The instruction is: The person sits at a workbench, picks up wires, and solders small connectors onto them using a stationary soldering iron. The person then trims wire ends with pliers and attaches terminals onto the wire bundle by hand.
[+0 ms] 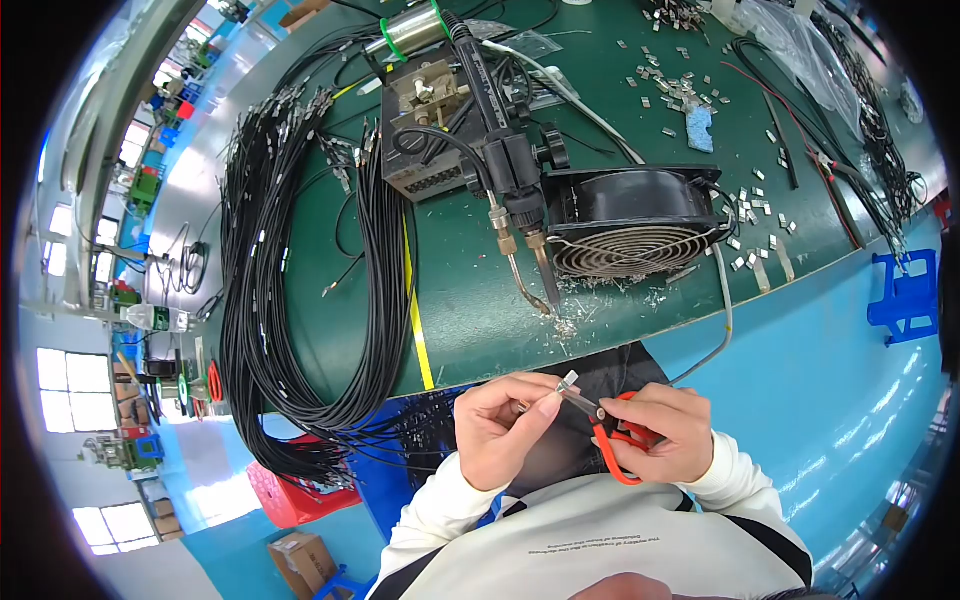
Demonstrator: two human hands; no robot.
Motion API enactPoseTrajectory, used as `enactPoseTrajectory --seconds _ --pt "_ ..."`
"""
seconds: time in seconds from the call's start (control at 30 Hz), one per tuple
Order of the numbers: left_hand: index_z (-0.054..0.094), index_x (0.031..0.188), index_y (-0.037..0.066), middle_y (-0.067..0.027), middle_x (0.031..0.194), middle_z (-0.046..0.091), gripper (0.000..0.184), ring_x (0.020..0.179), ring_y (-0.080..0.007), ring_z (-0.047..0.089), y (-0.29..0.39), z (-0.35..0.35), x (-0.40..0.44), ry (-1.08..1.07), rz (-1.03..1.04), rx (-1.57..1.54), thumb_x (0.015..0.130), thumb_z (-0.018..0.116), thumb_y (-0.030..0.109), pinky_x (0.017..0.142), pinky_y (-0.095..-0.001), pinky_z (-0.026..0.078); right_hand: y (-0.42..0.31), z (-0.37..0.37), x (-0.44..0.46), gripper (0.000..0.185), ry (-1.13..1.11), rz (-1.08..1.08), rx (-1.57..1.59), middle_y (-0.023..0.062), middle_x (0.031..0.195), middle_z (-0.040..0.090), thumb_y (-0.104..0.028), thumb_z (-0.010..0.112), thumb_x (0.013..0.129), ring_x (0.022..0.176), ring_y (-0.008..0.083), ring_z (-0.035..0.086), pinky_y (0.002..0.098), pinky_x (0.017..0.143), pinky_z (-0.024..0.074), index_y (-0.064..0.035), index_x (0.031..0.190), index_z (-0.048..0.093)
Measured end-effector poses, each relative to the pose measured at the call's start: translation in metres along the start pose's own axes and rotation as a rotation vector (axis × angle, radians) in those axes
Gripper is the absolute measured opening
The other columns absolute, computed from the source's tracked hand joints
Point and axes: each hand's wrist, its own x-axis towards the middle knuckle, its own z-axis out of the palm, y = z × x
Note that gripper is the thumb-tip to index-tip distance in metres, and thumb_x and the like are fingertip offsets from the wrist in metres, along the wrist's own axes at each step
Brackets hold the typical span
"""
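Between the thumb and fingers of my left hand [505, 425] is a small silver metal connector [569, 380], its end poking up past the thumb. My right hand [668, 432] is closed around the red handles of a pair of scissors [612, 462]. The scissor blades point left and reach the connector at my left fingertips; whether they are closed on it I cannot tell. Both hands are in front of my body, just off the near edge of the green bench mat [480, 345]. Above them, a soldering iron [545, 270] hangs in a stand, tip down over metal scraps.
A black fan [635, 220] stands right of the iron, beside a metal feeder box [425, 100]. Bundled black cables [250, 260] drape over the left bench edge. Loose metal connectors [760, 210] and a blue sponge [699, 130] lie at right. A blue stool [903, 297] stands beyond.
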Motion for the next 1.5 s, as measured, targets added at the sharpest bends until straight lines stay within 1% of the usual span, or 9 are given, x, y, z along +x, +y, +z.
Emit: enactPoseTrajectory --seconds 0.4,0.77,1.1,1.43,1.5 --pt "0.065 0.090 -0.005 -0.0182 0.102 0.068 0.009 0.068 -0.0098 0.055 0.0006 -0.0014 0.0006 -0.001 -0.016 -0.009 0.084 0.060 -0.009 0.056 -0.0153 0.040 0.0019 -0.0013 0.0000 0.043 -0.016 0.061 0.102 0.0033 0.065 0.058 0.004 0.071 0.055 0.046 0.0106 0.041 0.0204 0.042 0.0328 -0.0003 0.097 0.072" --pt "0.065 0.090 -0.005 -0.0175 0.101 0.068 0.008 0.068 -0.0092 0.054 0.0015 -0.0004 0.0004 0.018 -0.037 -0.023 0.084 0.061 -0.009 0.057 -0.0152 0.040 0.0010 -0.0020 -0.0002 0.041 -0.029 0.071 0.088 0.0039 0.064 0.058 0.005 0.072 0.056 0.045 0.0109 0.040 0.0210 0.042 0.0330 0.0003 0.096 0.073" --pt "0.065 0.091 -0.005 -0.0173 0.102 0.067 0.009 0.068 -0.0086 0.053 0.0017 0.0015 0.0003 0.020 -0.047 -0.035 0.084 0.060 -0.010 0.056 -0.0150 0.040 0.0004 -0.0022 -0.0014 0.042 -0.033 0.055 0.077 0.0049 0.064 0.059 0.005 0.071 0.057 0.045 0.0122 0.041 0.0216 0.042 0.0340 0.0008 0.098 0.072" --pt "0.065 0.090 -0.005 -0.0168 0.102 0.068 0.009 0.067 -0.0087 0.053 -0.0014 0.0035 0.0010 0.008 -0.033 -0.034 0.084 0.061 -0.010 0.057 -0.0151 0.040 0.0056 0.0014 -0.0064 0.043 0.022 0.010 0.101 0.0065 0.061 0.061 0.005 0.072 0.056 0.042 0.0132 0.041 0.0221 0.041 0.0341 0.0023 0.099 0.071" --pt "0.065 0.090 -0.005 -0.0161 0.101 0.069 0.009 0.067 -0.0088 0.053 0.0021 0.0033 -0.0002 0.010 -0.060 -0.009 0.084 0.061 -0.009 0.057 -0.0154 0.039 0.0042 -0.0033 -0.0077 0.042 0.037 0.015 0.128 0.0063 0.062 0.063 0.005 0.072 0.057 0.042 0.0131 0.043 0.0218 0.041 0.0353 0.0020 0.099 0.071"
